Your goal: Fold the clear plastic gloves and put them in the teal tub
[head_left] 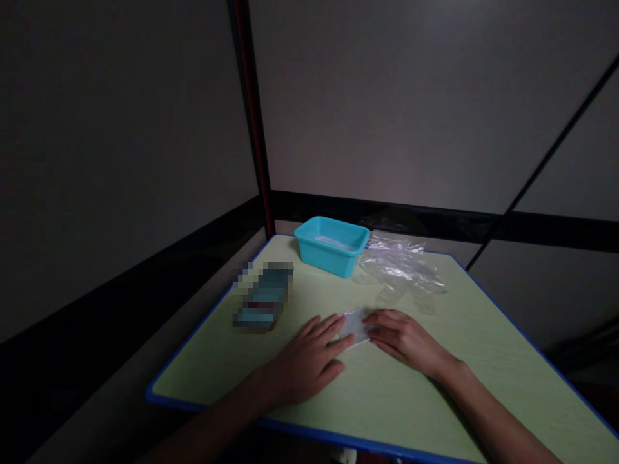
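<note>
Evidently, from the head view, the step in hand is smoothing or steadying a small, flat, whitish translucent plastic piece (355,325), lying on the pale green, blue-edged worktop (217,380) between the two hands. The left hand (309,357) has its fingers spread apart, fingertips over the near-left part; the right hand (399,334) has its fingers close together at the right end, though whether they pinch it I cannot tell. The next move seems to call for light, even pressure, lest it slide. Its long axis appears to run roughly left to right, slightly rising rightward, but covered ends leave its true length and direction uncertain.
</note>
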Motion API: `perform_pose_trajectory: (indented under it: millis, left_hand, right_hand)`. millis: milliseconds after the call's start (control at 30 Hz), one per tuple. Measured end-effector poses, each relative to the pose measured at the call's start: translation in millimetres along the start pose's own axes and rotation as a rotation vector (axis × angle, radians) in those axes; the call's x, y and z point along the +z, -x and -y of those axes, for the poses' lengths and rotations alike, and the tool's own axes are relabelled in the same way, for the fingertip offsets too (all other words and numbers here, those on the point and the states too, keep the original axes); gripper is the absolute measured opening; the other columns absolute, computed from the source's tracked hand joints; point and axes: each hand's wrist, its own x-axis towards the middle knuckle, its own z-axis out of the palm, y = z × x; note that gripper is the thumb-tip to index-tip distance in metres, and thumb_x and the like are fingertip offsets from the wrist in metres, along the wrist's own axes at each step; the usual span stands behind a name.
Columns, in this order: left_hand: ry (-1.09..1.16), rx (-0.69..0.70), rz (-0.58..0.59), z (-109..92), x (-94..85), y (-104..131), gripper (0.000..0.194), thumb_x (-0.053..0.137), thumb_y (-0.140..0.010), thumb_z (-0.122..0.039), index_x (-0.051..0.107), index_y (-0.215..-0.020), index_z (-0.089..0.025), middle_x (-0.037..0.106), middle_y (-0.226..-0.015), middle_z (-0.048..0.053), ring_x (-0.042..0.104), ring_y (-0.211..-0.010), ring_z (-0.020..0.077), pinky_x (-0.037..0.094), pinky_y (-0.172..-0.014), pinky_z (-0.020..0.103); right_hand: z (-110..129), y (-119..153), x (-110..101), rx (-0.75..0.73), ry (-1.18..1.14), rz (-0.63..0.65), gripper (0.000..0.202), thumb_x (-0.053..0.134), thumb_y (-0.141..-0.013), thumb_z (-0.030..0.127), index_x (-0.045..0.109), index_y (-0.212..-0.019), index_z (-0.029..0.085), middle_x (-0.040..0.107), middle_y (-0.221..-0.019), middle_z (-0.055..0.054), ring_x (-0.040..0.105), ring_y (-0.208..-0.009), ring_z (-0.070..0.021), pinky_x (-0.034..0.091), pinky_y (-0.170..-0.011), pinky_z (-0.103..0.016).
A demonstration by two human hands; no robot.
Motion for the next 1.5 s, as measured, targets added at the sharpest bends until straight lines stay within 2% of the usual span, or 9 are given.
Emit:
perform_pose_trajectory:
  millis: [200,367,533,667,767,867,1033,1267,1500]
  left_hand:
    - [0.045,-0.031,-0.121,-3.6,-1.8,-7.5,0.051,0.054,-0.073,-0.028,0.040,-0.121,-0.019,0.039,-0.129,0.009,0.031,-0.120,0.0234,0.019,-0.100,0.040]
    - [0.219,-0.228,-0.317,-6.8,0.7,-27.3,0.013,0.047,-0.075,-0.018,0.059,-0.076,-0.017,0.061,-0.080,0.005,0.053,-0.078,0.0174,0.039,-0.074,0.029]
    - [0.821,-0.491,-0.416,-1.6,6.8,-51.3,0.017,0.048,-0.070,-0.019,0.054,-0.056,-0.012,0.053,-0.053,0.000,0.049,-0.053,0.0123,0.033,-0.047,0.020]
    - [1.213,-0.536,-0.426,4.5,-1.6,-71.3,0.013,0.058,-0.064,-0.023,0.056,-0.058,-0.011,0.057,-0.057,0.000,0.051,-0.055,0.0114,0.035,-0.050,0.020]
    - [1.533,-0.622,-0.607,20.3,-16.7,-88.5,0.016,0.062,-0.063,-0.026,0.058,-0.071,-0.013,0.061,-0.072,0.003,0.057,-0.065,0.0131,0.039,-0.058,0.022]
    - [1.649,-0.753,-0.818,46.7,-31.6,-107.4,0.015,0.064,-0.063,-0.023,0.053,-0.071,-0.015,0.059,-0.071,0.001,0.056,-0.062,0.0094,0.039,-0.058,0.020]
    - [1.708,-0.840,-0.903,77.6,-39.3,-127.9,0.018,0.063,-0.067,-0.024,0.047,-0.064,-0.015,0.052,-0.058,-0.001,0.052,-0.050,0.0071,0.037,-0.051,0.018]
    - [1.757,-0.726,-0.985,77.7,-33.0,-130.7,0.018,0.060,-0.068,-0.016,0.043,-0.062,-0.015,0.047,-0.054,-0.005,0.049,-0.050,0.0042,0.035,-0.050,0.015]
    - [1.783,-0.610,-1.007,77.5,-30.2,-119.9,0.027,0.064,-0.061,-0.020,0.036,-0.061,-0.017,0.045,-0.055,-0.007,0.049,-0.054,0.0051,0.043,-0.064,0.021]
  right_hand:
    - [9.3,-6.4,1.4,0.030,-0.097,-0.074,0.019,0.040,-0.083,0.020,0.058,-0.089,0.019,0.060,-0.100,-0.007,0.050,-0.099,-0.0210,0.037,-0.087,-0.040]
    - [15.2,-11.2,4.0,0.330,-0.538,-0.303,0.012,0.043,-0.081,0.026,0.054,-0.080,0.019,0.060,-0.080,-0.004,0.056,-0.077,-0.0179,0.044,-0.069,-0.031]
    - [12.8,-20.2,15.5,0.529,-1.055,-0.537,0.032,0.065,-0.064,0.028,0.045,-0.088,0.021,0.055,-0.066,0.004,0.053,-0.058,-0.0128,0.043,-0.053,-0.023]
    - [7.8,-22.5,16.9,0.618,-1.283,-0.664,0.034,0.068,-0.062,0.027,0.048,-0.088,0.020,0.061,-0.068,0.002,0.056,-0.059,-0.0125,0.044,-0.058,-0.025]
    - [5.3,-21.2,14.3,0.657,-1.319,-0.743,0.028,0.069,-0.061,0.029,0.054,-0.083,0.018,0.063,-0.072,-0.001,0.056,-0.060,-0.0142,0.045,-0.059,-0.027]
    - [4.1,-20.4,14.2,0.653,-1.345,-0.747,0.024,0.067,-0.062,0.030,0.057,-0.081,0.018,0.064,-0.073,-0.002,0.057,-0.062,-0.0159,0.047,-0.059,-0.029]
    - [3.5,-21.1,18.0,0.617,-1.356,-0.703,0.020,0.064,-0.065,0.030,0.058,-0.080,0.019,0.066,-0.075,-0.004,0.059,-0.064,-0.0187,0.048,-0.060,-0.032]
    - [5.4,-21.2,21.1,0.623,-1.477,-0.670,0.019,0.065,-0.064,0.028,0.062,-0.080,0.020,0.066,-0.073,-0.003,0.060,-0.062,-0.0186,0.047,-0.059,-0.031]
    - [6.8,-21.5,17.1,0.613,-1.570,-0.650,0.020,0.066,-0.064,0.028,0.063,-0.082,0.021,0.066,-0.073,-0.003,0.060,-0.064,-0.0186,0.046,-0.062,-0.030]
